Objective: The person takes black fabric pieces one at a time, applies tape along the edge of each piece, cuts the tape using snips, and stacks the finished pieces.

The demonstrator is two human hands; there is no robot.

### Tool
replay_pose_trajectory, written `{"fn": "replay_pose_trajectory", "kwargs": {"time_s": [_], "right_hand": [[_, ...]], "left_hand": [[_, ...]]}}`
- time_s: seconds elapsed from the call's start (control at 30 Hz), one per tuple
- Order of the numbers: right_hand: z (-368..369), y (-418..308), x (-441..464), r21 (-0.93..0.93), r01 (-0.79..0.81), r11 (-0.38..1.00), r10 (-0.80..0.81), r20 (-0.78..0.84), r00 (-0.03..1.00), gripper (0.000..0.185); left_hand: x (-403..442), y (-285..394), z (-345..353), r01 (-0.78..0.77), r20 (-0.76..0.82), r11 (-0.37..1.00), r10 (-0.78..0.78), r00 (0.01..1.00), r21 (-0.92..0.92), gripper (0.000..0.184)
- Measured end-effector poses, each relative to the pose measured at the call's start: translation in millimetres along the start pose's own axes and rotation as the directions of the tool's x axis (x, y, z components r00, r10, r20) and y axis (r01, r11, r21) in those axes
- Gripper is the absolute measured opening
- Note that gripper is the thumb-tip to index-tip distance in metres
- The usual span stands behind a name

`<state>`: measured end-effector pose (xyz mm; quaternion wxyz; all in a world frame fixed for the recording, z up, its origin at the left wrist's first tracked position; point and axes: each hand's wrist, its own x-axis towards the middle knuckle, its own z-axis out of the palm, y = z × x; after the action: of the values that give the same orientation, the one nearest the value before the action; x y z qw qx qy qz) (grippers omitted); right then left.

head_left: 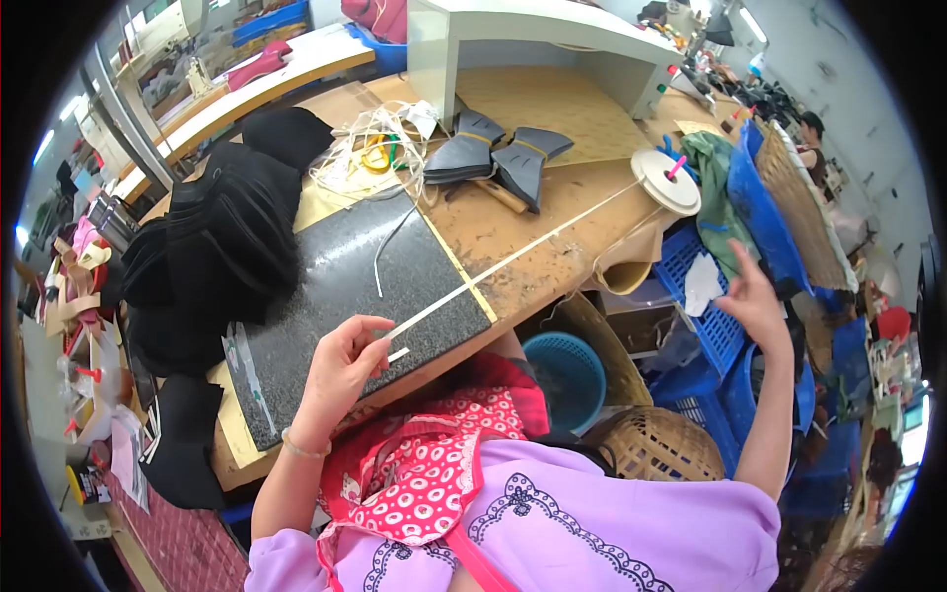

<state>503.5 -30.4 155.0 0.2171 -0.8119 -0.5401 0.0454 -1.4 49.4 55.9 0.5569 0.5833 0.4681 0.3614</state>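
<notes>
Above the near edge of the tabletop (538, 278), the left hand (340, 370) kept a narrow pinch grip on a white tape (434, 309), while the right hand (758, 301), out past the right edge, had its grip wide. The tape ran straight over a speckled stone slab (340, 261) to a white spool (654, 189) at the tabletop's right edge. Black pieces (217, 237) were piled along the left edge, with grey pieces (525, 163) toward the far edge.

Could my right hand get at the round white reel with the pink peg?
Probably yes: your bare right hand looks empty, and nothing seems to block its way to the round white reel with the pink peg.
</notes>
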Motion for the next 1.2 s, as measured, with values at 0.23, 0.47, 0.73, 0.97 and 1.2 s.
{"fn": "replay_pose_trajectory", "kwargs": {"time_s": [0.23, 0.47, 0.73, 0.97, 1.2], "right_hand": [[13, -20, -7, -0.261, 0.227, 0.938, -0.180, 0.190, 0.965, 0.092], [23, -120, 1, -0.082, 0.393, 0.916, -0.398, -0.065, 0.915, 0.024], [179, -289, -62, 0.595, 0.741, 0.311, -0.950, 0.202, 0.237, 0.032], [229, -314, -87, 0.765, 0.620, 0.175, -0.944, 0.310, -0.117, 0.019], [225, -284, -74, 0.693, 0.572, 0.439, -0.888, 0.430, 0.161, 0.014]], "left_hand": [[-28, -6, -9, -0.091, -0.048, 0.994, 0.094, 0.994, 0.065, 0.017], [-46, -13, -19, -0.094, -0.085, 0.972, 0.115, 0.990, 0.214, 0.019], [-77, -32, -13, -0.174, -0.131, 0.881, 0.254, 0.958, 0.439, 0.013], [-109, -39, -26, -0.064, -0.234, 0.912, 0.171, 0.957, 0.404, 0.014], [-102, -36, -36, -0.085, -0.241, 0.929, 0.180, 0.954, 0.360, 0.015]]}}
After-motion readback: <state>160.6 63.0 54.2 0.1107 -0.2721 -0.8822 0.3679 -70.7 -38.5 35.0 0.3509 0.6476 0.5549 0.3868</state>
